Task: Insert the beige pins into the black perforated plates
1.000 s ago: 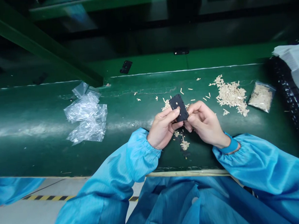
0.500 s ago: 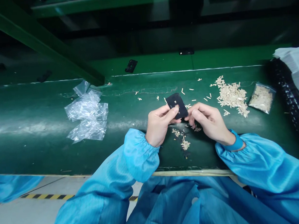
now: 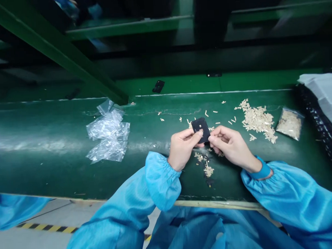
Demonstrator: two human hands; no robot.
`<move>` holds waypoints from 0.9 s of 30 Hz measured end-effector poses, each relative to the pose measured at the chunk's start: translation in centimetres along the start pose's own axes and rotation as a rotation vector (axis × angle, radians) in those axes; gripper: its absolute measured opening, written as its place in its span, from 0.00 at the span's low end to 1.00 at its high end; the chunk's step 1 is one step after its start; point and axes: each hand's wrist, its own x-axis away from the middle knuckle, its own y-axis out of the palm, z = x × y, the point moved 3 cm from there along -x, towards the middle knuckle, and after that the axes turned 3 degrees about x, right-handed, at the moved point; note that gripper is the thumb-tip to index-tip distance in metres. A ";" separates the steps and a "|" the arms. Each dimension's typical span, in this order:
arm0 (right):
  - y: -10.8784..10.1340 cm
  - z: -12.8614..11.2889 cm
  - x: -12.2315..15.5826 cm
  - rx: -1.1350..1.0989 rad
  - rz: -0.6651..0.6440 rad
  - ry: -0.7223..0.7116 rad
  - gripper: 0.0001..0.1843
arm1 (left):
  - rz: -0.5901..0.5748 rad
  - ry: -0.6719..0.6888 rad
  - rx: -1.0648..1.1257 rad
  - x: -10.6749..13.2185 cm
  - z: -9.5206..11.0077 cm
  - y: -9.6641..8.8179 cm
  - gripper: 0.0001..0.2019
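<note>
My left hand [image 3: 181, 149] grips a thin black rectangular part [image 3: 201, 125] by its left side, thumb on the face that is turned to me. Small pale spots show on that face. At the lower right edge of the part, my right hand [image 3: 228, 142] has thumb and forefinger pinched on its corner; whether a tiny piece is also between them cannot be seen. Below the hands lies a little heap of pale strips [image 3: 208, 170] mixed with black bits [image 3: 209, 181]. A larger pile of pale strips [image 3: 258, 117] is spread to the right.
Clear plastic bags [image 3: 109, 133] lie to the left on the green table [image 3: 61, 171]. At right are a zip bag of pale pieces [image 3: 289, 123] and a black-lined container [image 3: 318, 115]. A black part [image 3: 158, 86] lies behind; a green post [image 3: 99, 76] rises at left.
The view has tilted up slightly, so everything sits lower in the picture. My right thumb and forefinger have closed together at the black part's corner. My left hand keeps its hold.
</note>
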 end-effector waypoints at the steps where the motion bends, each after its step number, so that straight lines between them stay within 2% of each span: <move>1: 0.1 0.1 0.0 0.030 0.021 -0.019 0.17 | 0.007 -0.015 0.023 0.0 0.0 0.0 0.14; 6: 0.8 0.1 0.4 0.211 0.173 -0.183 0.17 | -0.022 -0.113 0.164 0.1 -0.3 0.5 0.14; 8: 0.9 0.1 0.4 0.145 0.136 -0.125 0.17 | -0.031 -0.113 0.166 0.2 -0.5 0.6 0.14; 12: -0.4 0.0 -0.9 -0.054 -0.061 0.144 0.18 | -0.128 -0.113 0.040 -0.9 -0.8 -0.2 0.17; 14: -2.1 -0.2 -2.4 -0.158 0.001 0.173 0.16 | -0.156 -0.055 -0.094 -2.7 -0.2 -1.5 0.19; 15: -3.1 -0.4 -3.2 -0.257 0.116 0.140 0.15 | -0.134 0.021 -0.184 -4.0 0.5 -2.5 0.21; 17: -4.5 -0.6 -4.3 -0.484 0.261 0.048 0.11 | -0.042 0.241 -0.456 -7.1 2.6 -4.4 0.19; 18: -4.7 -0.5 -4.4 -0.539 0.295 0.040 0.13 | 0.028 0.355 -0.633 -8.8 3.9 -5.3 0.17; 20: -4.1 -0.1 -4.0 -0.524 0.285 0.062 0.15 | 0.144 0.477 -0.935 -12.1 6.1 -6.5 0.16; 23: -2.0 0.5 -2.4 -0.346 0.112 0.080 0.16 | 0.255 0.454 -1.305 -16.5 8.2 -6.9 0.21; 25: -1.3 0.7 -1.5 -0.259 0.081 0.035 0.14 | 0.296 0.334 -1.429 -18.6 8.8 -6.8 0.19; 27: -1.4 0.5 -1.1 -0.213 0.100 -0.008 0.12 | 0.247 0.257 -1.452 -20.0 9.1 -6.4 0.13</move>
